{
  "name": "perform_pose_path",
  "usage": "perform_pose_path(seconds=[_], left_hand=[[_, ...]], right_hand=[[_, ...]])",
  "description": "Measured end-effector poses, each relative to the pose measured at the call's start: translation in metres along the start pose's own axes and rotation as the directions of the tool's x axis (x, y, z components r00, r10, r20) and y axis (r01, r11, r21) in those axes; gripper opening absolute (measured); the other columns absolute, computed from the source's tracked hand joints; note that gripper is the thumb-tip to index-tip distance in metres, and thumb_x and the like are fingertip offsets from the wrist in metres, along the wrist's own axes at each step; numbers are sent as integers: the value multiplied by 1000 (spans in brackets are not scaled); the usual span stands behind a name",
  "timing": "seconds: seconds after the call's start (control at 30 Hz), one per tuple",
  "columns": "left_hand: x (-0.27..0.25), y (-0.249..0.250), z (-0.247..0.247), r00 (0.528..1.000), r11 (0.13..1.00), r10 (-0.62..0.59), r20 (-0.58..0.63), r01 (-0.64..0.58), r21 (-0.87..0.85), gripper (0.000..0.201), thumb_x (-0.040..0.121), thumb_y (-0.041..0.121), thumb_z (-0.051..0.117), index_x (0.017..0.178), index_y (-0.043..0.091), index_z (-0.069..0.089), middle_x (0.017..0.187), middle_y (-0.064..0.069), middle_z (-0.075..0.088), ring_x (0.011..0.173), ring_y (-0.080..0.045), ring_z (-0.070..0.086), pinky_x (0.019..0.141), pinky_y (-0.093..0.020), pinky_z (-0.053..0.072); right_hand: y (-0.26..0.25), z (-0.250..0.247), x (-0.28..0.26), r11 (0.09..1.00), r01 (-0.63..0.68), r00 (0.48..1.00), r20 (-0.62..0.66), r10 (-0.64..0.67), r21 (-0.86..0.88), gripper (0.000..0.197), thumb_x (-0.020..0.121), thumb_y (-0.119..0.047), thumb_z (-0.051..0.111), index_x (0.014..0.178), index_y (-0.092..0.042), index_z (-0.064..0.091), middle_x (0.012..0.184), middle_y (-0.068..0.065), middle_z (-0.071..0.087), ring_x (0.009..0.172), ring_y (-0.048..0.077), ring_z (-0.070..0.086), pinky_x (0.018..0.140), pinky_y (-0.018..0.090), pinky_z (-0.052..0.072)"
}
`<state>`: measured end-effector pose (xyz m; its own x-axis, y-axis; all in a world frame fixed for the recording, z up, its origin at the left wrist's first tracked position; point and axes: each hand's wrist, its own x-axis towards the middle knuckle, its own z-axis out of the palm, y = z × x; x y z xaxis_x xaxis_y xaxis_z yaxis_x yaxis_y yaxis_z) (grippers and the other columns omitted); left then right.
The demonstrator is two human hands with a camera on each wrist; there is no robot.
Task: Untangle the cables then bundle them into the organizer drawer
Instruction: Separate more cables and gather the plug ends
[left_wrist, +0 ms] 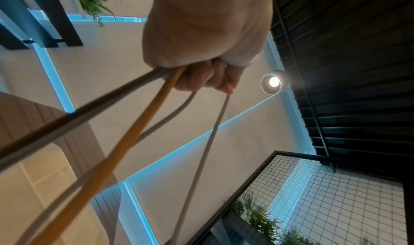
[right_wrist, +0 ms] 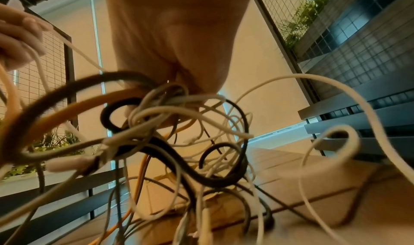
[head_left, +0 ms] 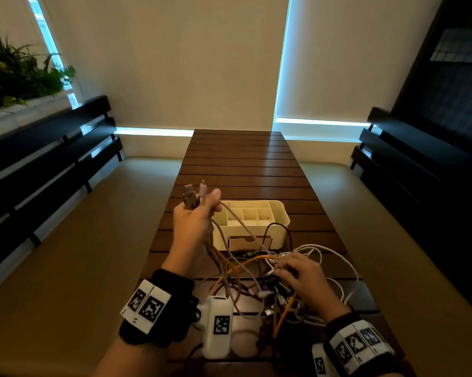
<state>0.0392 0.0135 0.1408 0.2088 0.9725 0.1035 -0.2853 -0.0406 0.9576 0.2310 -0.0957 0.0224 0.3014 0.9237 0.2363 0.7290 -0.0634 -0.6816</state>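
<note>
A slatted wooden table (head_left: 237, 164) carried everything. One cream organizer (head_left: 252, 221), its front drawer (head_left: 249, 242) partly out, stood just beyond the raised left hand (head_left: 195, 219), whose fist gripped four cords with two plugs (head_left: 194, 195) above it. Those cords ran down into one cable tangle (head_left: 259, 278), between both hands. The right hand (head_left: 305, 281) rested on the tangle, fingers curled into it.
</note>
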Motion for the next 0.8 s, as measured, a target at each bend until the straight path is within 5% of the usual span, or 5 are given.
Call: perform_pose_path(seconds=[0.17,0.33,0.43,0.5,0.8], left_hand=[[2,0,-7,999,1000,-28,-38,27,-9,18,88,20,62,73,13,58,55,8,59,42,0,50,43,-17,40],[2,1,-10,995,998,-46,-85,50,42,41,79,40,66,91,2,63,82,-10,64,92,-45,56,89,-63,42],[3,-1,-12,997,997,-9,-77,15,82,32,80,41,64,66,12,64,71,-7,67,79,-44,58,64,-46,47],[5,-3,-15,998,995,10,-60,-4,101,29,83,38,63,64,16,62,59,3,59,53,-16,46,51,-30,37],[1,-47,-10,967,766,-60,249,-115,632,44,86,50,58,66,12,62,67,-6,64,65,-21,57,60,-31,42]], right_hand=[[-6,-20,-2,999,-52,987,152,51,8,9,79,-22,71,79,-23,63,93,-10,58,86,2,54,71,10,39],[0,-24,0,983,-96,919,366,148,-157,33,82,-32,68,113,-26,60,120,-25,40,116,0,40,101,22,37],[-5,-22,0,978,-121,945,283,166,-170,19,78,-25,72,85,-31,56,116,-20,41,114,3,42,96,19,37],[-8,-20,1,983,-132,968,199,156,-129,30,74,-18,76,71,-27,47,110,-13,45,109,5,47,84,8,36],[-64,-32,16,994,74,905,-414,-99,-76,33,69,-11,79,66,-16,46,106,-3,39,93,2,43,78,1,35]])
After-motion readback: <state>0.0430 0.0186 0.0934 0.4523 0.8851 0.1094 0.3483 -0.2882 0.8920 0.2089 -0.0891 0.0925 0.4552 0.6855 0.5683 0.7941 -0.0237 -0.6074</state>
